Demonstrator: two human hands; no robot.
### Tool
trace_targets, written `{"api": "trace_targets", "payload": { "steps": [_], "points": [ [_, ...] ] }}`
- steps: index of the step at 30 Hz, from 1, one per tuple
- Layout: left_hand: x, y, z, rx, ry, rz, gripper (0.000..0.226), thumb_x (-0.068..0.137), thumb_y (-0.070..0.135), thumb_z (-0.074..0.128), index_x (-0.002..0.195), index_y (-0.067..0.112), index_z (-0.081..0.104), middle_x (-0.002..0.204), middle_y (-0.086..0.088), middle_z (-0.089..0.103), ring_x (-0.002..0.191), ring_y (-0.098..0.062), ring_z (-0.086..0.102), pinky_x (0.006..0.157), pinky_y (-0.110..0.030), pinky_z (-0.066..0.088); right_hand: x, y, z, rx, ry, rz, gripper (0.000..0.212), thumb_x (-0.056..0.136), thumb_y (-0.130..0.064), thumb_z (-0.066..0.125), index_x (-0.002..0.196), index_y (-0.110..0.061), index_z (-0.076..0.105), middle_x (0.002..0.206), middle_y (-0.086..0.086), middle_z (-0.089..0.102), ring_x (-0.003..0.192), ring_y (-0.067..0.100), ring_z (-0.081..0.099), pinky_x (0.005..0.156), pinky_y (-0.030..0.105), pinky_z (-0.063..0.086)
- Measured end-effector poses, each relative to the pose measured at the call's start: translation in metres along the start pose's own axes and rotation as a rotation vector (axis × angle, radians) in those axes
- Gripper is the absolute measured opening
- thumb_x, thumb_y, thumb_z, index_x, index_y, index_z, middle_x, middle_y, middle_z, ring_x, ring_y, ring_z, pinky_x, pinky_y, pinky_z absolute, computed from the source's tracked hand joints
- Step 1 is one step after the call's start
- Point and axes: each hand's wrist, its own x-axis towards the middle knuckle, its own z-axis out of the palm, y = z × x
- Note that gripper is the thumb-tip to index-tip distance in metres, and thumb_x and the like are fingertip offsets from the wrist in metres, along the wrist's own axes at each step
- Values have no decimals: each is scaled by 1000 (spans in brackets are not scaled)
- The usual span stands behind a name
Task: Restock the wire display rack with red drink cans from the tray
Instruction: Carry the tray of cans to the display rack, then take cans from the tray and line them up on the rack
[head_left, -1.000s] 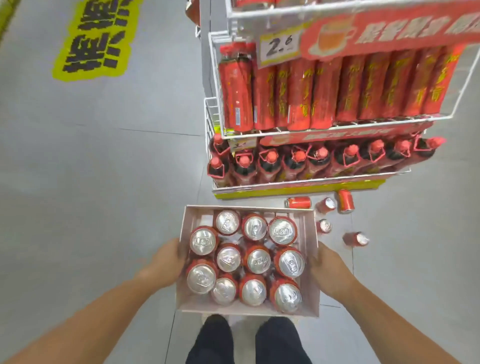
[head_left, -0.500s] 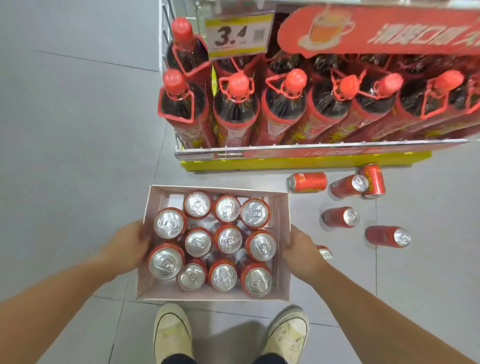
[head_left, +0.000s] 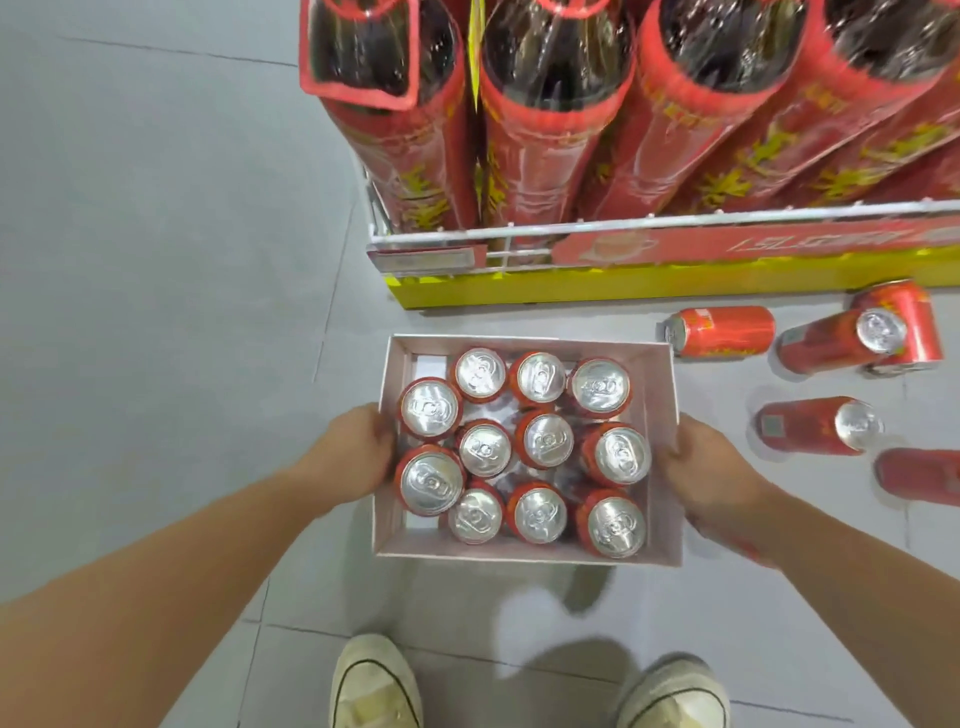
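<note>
Grey tiled floor (head_left: 156, 260) fronts the wire display rack (head_left: 675, 228), its bottom tier packed with tall red bottles (head_left: 550, 119). Left hand (head_left: 353, 449) and right hand (head_left: 711, 467) each grip a side wall of the cardboard tray (head_left: 662, 447), which carries eleven upright red cans (head_left: 543, 439). Loose cans (head_left: 722, 338) lie on the floor at right. Restocking appears not yet begun.

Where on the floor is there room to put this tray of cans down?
Bare floor lies left of the tray and rack, and between tray and shoes. The right is crowded with loose cans.
</note>
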Motion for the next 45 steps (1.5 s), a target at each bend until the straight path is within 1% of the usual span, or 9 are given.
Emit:
{"api": "trace_targets", "payload": {
  "steps": [4, 10, 14, 17, 26, 32, 37, 41, 45],
  "points": [
    [4, 6, 3, -1, 3, 6, 24, 100, 16, 42, 98, 9, 65, 95, -14, 71, 85, -33, 68, 75, -43, 59, 16, 5, -6, -140, 34, 3, 20, 97, -15, 51, 113, -15, 62, 113, 9, 69, 91, 24, 60, 65, 23, 43],
    [-7, 1, 0, -24, 9, 56, 20, 99, 26, 54, 117, 21, 62, 106, -2, 74, 92, -22, 70, 85, -43, 57, 6, 1, -9, -137, 27, 26, 33, 97, -27, 55, 130, -19, 55, 118, 6, 66, 95, 24, 56, 72, 29, 42],
    [-39, -10, 1, 91, 113, 220, 51, 92, 16, 61, 140, 27, 47, 139, 7, 54, 118, -14, 59, 94, -35, 51, -20, 2, -3, -178, 201, -167, 61, 85, -9, 64, 142, -17, 45, 135, 9, 54, 124, 30, 51, 104, 41, 42],
    [-62, -23, 11, 232, 230, 367, 73, 81, 17, 75, 146, 18, 42, 154, -2, 32, 137, -22, 42, 108, -41, 43, -33, 7, 1, -344, 349, -355, 72, 73, -6, 71, 141, -12, 48, 133, 13, 54, 120, 36, 48, 105, 45, 39],
    [-52, -14, 39, 101, 289, 422, 82, 53, 44, 95, 123, 26, 57, 139, 10, 40, 129, -13, 39, 107, -28, 32, -13, 8, -1, -434, 201, -420, 62, 74, -24, 80, 132, -28, 57, 109, -6, 68, 94, 15, 39, 87, 30, 31],
    [-48, -13, 44, 112, 364, 402, 69, 56, 46, 94, 109, 37, 51, 105, 32, 47, 107, -4, 36, 93, -32, 32, -3, 7, 5, -341, 199, -380, 70, 72, -40, 85, 134, -45, 53, 84, -16, 49, 94, 15, 40, 84, 30, 25],
    [-52, -9, 40, 60, 373, 387, 64, 59, 42, 94, 108, 44, 52, 104, 40, 48, 109, -2, 36, 94, -31, 29, -5, 0, 8, -199, 252, -350, 73, 65, -38, 91, 130, -46, 59, 83, -13, 48, 95, 18, 42, 89, 31, 29],
    [-62, -1, 29, 0, 364, 346, 65, 58, 45, 92, 112, 41, 56, 108, 27, 55, 114, -8, 43, 94, -28, 36, -17, -11, 3, -56, 291, -352, 70, 60, -34, 94, 123, -37, 65, 95, -17, 57, 101, 13, 42, 103, 44, 39],
    [-77, 28, 7, -192, 304, 340, 66, 57, 38, 95, 112, 30, 61, 111, 15, 65, 106, -5, 60, 92, -27, 48, -36, -35, -23, 207, 197, -260, 63, 67, -20, 92, 124, -22, 65, 118, -10, 64, 115, 6, 55, 104, 25, 42]
  ]
}}
